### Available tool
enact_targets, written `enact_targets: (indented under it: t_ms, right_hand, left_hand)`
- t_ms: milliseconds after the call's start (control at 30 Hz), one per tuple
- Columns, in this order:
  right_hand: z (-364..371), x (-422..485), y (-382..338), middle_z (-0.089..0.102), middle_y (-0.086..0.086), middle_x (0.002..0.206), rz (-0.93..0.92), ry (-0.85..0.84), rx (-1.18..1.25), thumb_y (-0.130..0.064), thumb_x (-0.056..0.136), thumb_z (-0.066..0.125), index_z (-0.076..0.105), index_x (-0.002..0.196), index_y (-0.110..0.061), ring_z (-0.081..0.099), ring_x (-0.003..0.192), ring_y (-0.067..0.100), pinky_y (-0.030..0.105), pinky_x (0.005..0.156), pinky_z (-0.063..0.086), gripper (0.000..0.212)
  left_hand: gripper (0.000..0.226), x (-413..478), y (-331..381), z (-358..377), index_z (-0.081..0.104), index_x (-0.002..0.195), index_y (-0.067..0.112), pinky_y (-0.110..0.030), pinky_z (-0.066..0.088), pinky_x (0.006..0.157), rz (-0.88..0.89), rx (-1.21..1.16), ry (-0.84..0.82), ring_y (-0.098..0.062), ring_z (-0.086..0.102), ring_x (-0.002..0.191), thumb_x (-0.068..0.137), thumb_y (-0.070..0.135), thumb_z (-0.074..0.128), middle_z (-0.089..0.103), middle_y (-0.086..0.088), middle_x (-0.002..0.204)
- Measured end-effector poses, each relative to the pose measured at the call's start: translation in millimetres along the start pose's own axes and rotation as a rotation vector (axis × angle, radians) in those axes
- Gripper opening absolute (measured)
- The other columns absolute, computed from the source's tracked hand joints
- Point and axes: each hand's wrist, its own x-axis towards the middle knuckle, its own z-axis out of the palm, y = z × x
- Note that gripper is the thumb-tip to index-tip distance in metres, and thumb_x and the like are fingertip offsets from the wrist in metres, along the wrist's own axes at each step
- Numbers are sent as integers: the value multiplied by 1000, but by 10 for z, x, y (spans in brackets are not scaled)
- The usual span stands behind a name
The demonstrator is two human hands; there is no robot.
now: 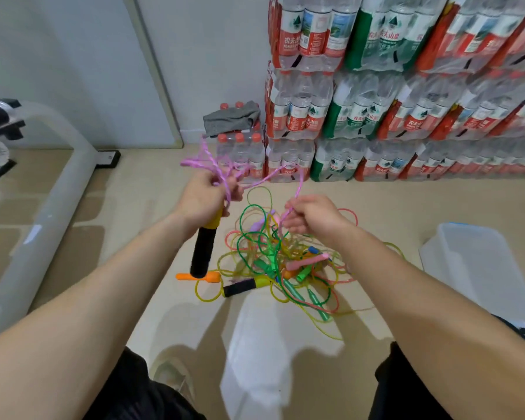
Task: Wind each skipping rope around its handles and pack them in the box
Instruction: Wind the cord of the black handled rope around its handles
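Note:
My left hand grips a black foam handle with a yellow collar, hanging downward, together with several loops of pink braided rope that stick up above the fist. The same pink rope runs across to my right hand, which pinches a strand of it. Below both hands, a tangled pile of skipping ropes in green, yellow, pink and orange lies on the floor. The matching second black handle lies at the pile's front left. A clear plastic box stands on the floor at the right.
Stacked shrink-wrapped packs of water bottles fill the back right wall. A grey cloth lies on a lower pack. A white curved machine frame runs along the left. My knees in dark shorts are at the bottom edge.

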Motion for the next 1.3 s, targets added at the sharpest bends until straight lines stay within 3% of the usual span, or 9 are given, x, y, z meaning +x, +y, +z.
enact_targets:
  t_ms: [133, 367, 500, 700, 900, 1000, 1100, 1200, 1300]
  right_hand:
    - [-53, -297, -362, 65, 7, 57, -76, -68, 315, -10, 105, 49, 61, 94, -3, 68, 54, 15, 24, 54, 56, 18]
    - [-42, -577, -553, 68, 8, 59, -105, -109, 467, -8, 105, 48, 62, 93, 0, 71, 57, 15, 22, 54, 58, 20]
    - [-94, -641, -638, 71, 11, 65, -162, -124, 498, -16, 105, 49, 62, 97, 0, 73, 60, 17, 24, 55, 59, 22]
    - [-457, -328, -207, 64, 8, 63, -158, 379, -127, -12, 91, 44, 65, 77, -9, 56, 52, 21, 27, 49, 41, 26]
    - [-68, -129, 456, 57, -4, 120, -45, -293, -779, 0, 92, 53, 61, 135, -17, 59, 114, 18, 22, 94, 48, 47]
    - [122, -27, 630, 68, 3, 103, -55, -243, -809, -19, 100, 58, 72, 109, -14, 65, 103, 24, 34, 89, 56, 17]
    - [85, 85, 570, 69, 7, 77, -91, -101, -764, -20, 98, 60, 66, 77, -18, 68, 77, 26, 40, 78, 57, 22]
    - [-25, 78, 318, 62, 14, 70, 5, -17, -361, -7, 102, 53, 61, 88, -7, 64, 54, 22, 28, 49, 55, 17]
    - [-107, 32, 67, 65, 14, 76, 2, 58, -127, 0, 103, 45, 61, 94, -5, 66, 48, 12, 21, 48, 56, 19]
  left_hand:
    - [10, 24, -287, 343, 65, 88, 18, -46, 56, 68, 89, 242, -151, -18, 56, 69, 97, 19, 62, 61, -1, 77]
    - [18, -165, -233, 811, 56, 90, 27, -21, 41, 60, 211, 114, -317, 5, 50, 57, 93, 12, 64, 56, 15, 67]
    - [17, -134, -185, 808, 60, 78, 22, -33, 47, 62, 94, 113, -214, -17, 59, 61, 88, 36, 56, 68, 5, 67]
    - [26, -133, 251, 560, 63, 83, 10, -22, 44, 41, -128, -339, -159, -14, 47, 43, 103, 19, 49, 55, 1, 53]
    - [26, -228, 373, 379, 64, 87, 10, -18, 38, 37, -312, -632, -286, -9, 43, 44, 103, 23, 48, 49, 5, 55]
    - [27, -204, 349, 273, 65, 86, 12, -17, 38, 38, -337, -713, -294, -8, 41, 46, 102, 25, 48, 48, 7, 55]
    - [24, -119, 290, 136, 63, 87, 14, -19, 41, 41, -236, -711, -202, -8, 43, 48, 103, 25, 49, 50, 6, 58]
    - [13, -14, 191, 6, 61, 91, 11, -21, 47, 46, -77, -464, -42, -9, 51, 53, 102, 16, 55, 61, 2, 68]
    - [8, 70, 20, 23, 62, 101, 2, -24, 51, 51, -70, -213, 57, -9, 61, 64, 95, 7, 64, 68, -6, 83]
